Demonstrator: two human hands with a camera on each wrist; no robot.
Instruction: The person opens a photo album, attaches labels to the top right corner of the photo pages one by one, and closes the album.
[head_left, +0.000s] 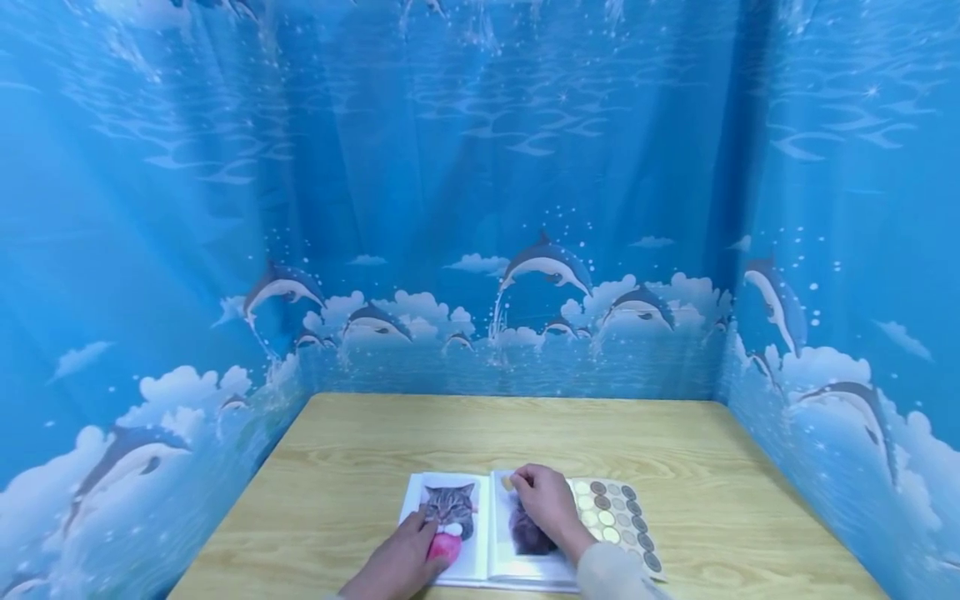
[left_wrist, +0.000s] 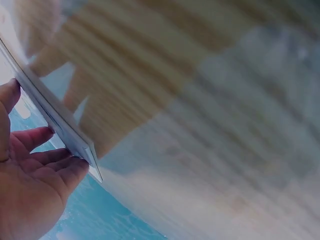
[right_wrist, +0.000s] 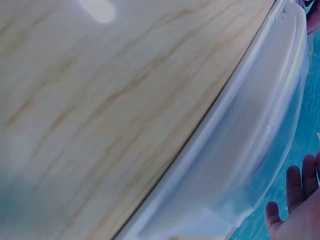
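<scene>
A photo album (head_left: 486, 533) lies spread on the table, with a tabby cat picture (head_left: 467, 525) on its left page and a dark cat picture (head_left: 528, 537) on its right. My left hand (head_left: 405, 554) rests on the left page, its fingers over the picture. In the left wrist view, its fingertips (left_wrist: 79, 165) touch the page near the album's edge. My right hand (head_left: 551, 504) pinches a gold-coloured coin (head_left: 507, 483) at the upper left of the right page. In the right wrist view only part of this hand shows, several fingers (right_wrist: 294, 185) extended.
From under the right page, a sheet of coins (head_left: 618, 517) sticks out, with gold, silver and brown ones in rows. The wooden table (head_left: 450, 433) carries everything. Blue dolphin curtains (head_left: 525, 167) stand around its back and sides.
</scene>
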